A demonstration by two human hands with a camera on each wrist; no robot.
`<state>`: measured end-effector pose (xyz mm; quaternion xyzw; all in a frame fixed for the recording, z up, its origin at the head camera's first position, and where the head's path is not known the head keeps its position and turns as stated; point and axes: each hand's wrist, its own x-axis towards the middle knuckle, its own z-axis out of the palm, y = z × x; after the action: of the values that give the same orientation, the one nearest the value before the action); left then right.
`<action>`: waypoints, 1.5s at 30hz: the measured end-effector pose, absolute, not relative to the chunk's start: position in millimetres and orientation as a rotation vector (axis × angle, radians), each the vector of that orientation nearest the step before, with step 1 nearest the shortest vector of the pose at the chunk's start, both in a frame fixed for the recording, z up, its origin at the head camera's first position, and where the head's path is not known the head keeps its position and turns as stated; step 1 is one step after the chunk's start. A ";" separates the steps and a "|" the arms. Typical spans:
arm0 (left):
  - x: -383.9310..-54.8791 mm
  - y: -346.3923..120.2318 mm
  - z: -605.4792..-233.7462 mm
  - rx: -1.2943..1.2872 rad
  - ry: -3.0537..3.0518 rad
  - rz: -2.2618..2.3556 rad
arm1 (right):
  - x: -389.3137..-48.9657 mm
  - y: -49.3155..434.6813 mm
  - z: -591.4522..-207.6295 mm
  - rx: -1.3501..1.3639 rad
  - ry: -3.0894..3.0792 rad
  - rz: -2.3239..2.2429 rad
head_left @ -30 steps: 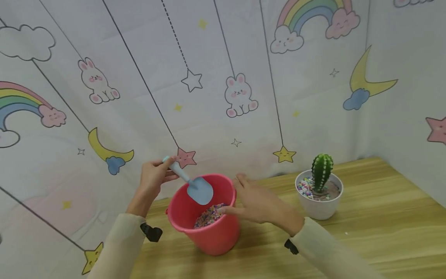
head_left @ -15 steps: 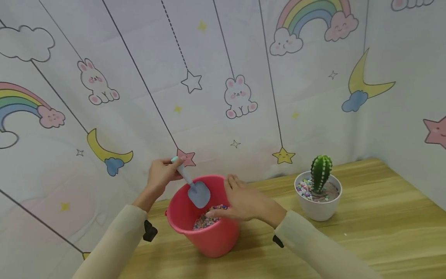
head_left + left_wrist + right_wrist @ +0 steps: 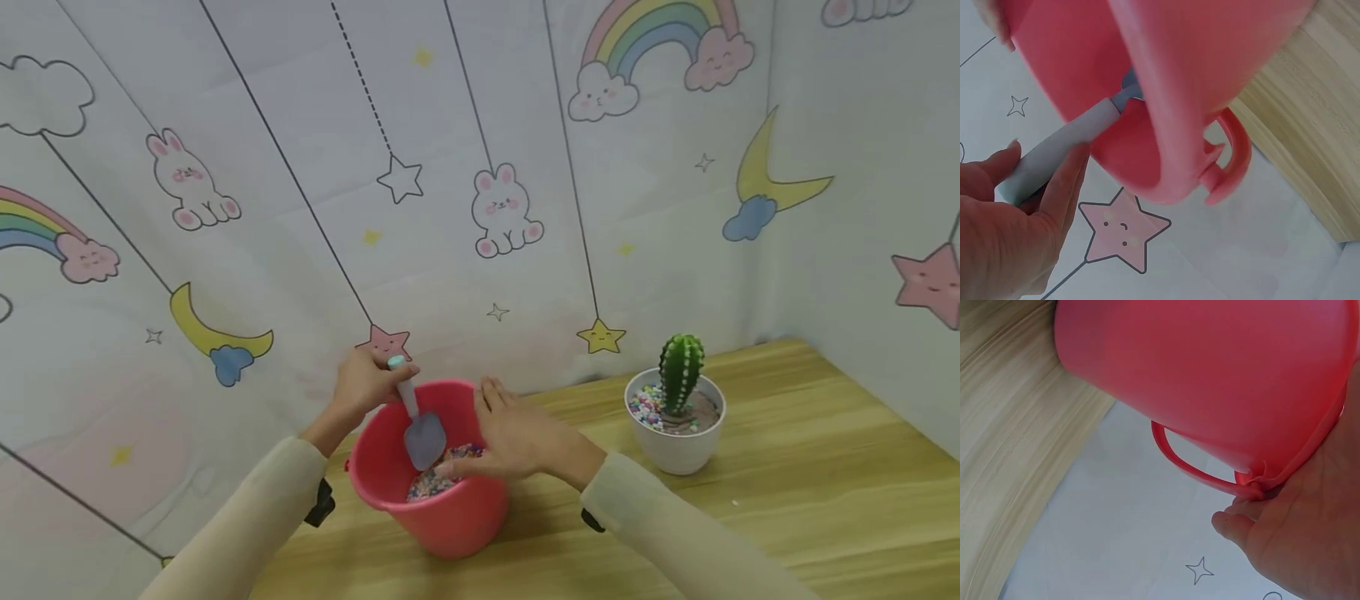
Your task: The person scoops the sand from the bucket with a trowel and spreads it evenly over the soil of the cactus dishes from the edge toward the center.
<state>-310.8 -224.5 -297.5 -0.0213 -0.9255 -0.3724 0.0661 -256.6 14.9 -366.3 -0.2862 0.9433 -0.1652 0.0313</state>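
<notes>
My left hand (image 3: 363,385) pinches the pale handle of a small toy shovel (image 3: 424,442) between thumb and fingers. The grey-blue blade points down inside a red bucket (image 3: 457,525), just over a heap of tiny multicoloured beads (image 3: 427,486). In the left wrist view the shovel handle (image 3: 1069,147) slants into the bucket's mouth, and the rim hides most of the blade. My right hand (image 3: 517,433) holds the bucket's right rim, thumb inside over the beads and fingers along the rim. In the right wrist view that hand (image 3: 1310,531) lies beside the handle joint.
A white pot (image 3: 678,450) with a green cactus (image 3: 682,375) stands to the right on the wood-grain table (image 3: 637,533). Beads and brown soil fill the pot's top. A white printed cloth (image 3: 315,250) hangs right behind the table.
My left hand has moved right and lowered the shovel deeper into the bucket, its blade now more upright. My right hand has moved left onto the rim, its thumb reaching inside.
</notes>
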 end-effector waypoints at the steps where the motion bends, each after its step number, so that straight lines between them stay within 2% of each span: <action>1: -310.2 -224.5 -298.7 -0.066 -2.811 -1.084 | -256.1 14.2 -366.7 -0.888 2.900 -0.521; 15: -309.3 -216.1 -304.1 -0.153 -2.913 -0.999 | -252.2 14.3 -372.0 -0.885 2.866 -0.642; 34: -323.9 -207.1 -309.6 -0.106 -2.993 -0.939 | -259.6 18.6 -370.0 -0.875 2.844 -0.692; 45: -321.3 -210.2 -317.9 -0.202 -3.059 -0.914 | -257.8 16.9 -370.6 -0.882 2.830 -0.703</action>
<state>-321.3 -210.2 -317.9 -0.0630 -0.9558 -0.2857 -0.0287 -257.8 16.9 -370.6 -0.2893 0.9279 -0.2303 0.0475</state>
